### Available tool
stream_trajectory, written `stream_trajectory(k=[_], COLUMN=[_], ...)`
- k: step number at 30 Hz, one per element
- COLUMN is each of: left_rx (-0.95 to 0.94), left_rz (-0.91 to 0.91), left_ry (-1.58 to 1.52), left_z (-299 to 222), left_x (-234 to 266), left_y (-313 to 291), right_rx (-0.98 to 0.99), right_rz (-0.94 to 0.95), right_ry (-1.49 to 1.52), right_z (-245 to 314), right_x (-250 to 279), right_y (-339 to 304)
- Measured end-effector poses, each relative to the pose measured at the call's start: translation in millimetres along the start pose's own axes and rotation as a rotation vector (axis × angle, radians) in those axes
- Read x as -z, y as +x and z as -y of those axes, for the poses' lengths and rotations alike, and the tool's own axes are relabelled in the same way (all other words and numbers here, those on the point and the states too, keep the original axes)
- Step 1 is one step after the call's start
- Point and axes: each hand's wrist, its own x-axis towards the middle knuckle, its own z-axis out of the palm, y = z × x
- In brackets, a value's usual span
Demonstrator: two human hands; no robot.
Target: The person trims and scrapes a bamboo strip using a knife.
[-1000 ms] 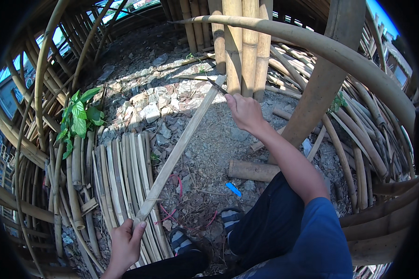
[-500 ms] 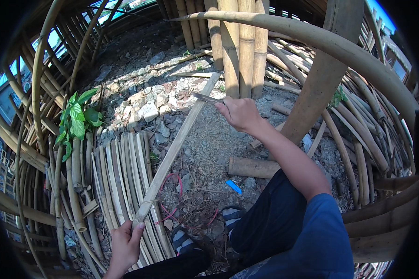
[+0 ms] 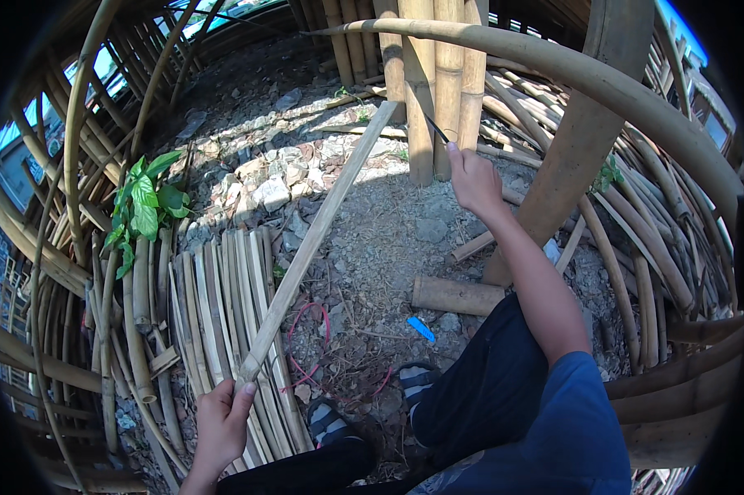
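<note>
A long, flat bamboo strip slants away from me, its near end gripped by my left hand with the thumb on top. Its far end is raised toward the upright bamboo poles. My right hand is closed round the handle of a knife; the handle is mostly hidden in the fist. The dark, narrow blade points up and left, apart from the strip, with a gap between them. Below the strip lies a row of similar bamboo strips on the ground.
Thick upright bamboo poles stand ahead. A curved bamboo pole arches across the upper right, by a wide slanting post. Bamboo stacks line the right. A cut bamboo piece, pink string and a leafy plant are nearby.
The knife blade has come off the strip and swung upward to the right with my right hand. The strip's far end has risen slightly. My left hand keeps its grip.
</note>
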Motion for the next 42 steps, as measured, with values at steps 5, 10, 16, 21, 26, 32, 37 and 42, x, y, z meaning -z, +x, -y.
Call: stream_trajectory(k=[5, 10, 16, 21, 26, 32, 37, 42], left_rx=[-0.114, -0.413, -0.341, -0.264, -0.266, -0.342, -0.309, -0.286], left_rz=[-0.031, -0.216, -0.119, -0.099, -0.06, -0.063, -0.079, -0.152], left_ry=[0.21, 0.692, 0.723, 0.714, 0.647, 0.592, 0.558, 0.511], left_z=[-5, 23, 34, 15, 3, -7, -3, 9], left_x=[-4, -15, -26, -36, -46, -51, -43, -26], left_y=[15, 31, 41, 47, 47, 54, 56, 49], right_rx=[0.364, 0.366, 0.49, 0.381, 0.213, 0.205, 0.17, 0.318], right_rz=[0.544, 0.496, 0.267, 0.639, 0.874, 0.781, 0.599, 0.065], right_ry=[-0.947, -0.846, -0.426, 0.406, 0.579, 0.766, 0.849, 0.426], right_z=[4, 11, 42, 88, 109, 103, 98, 54], right_x=[13, 29, 10, -46, -90, -105, -80, -25], right_y=[-24, -35, -68, -154, -221, -232, -196, -78])
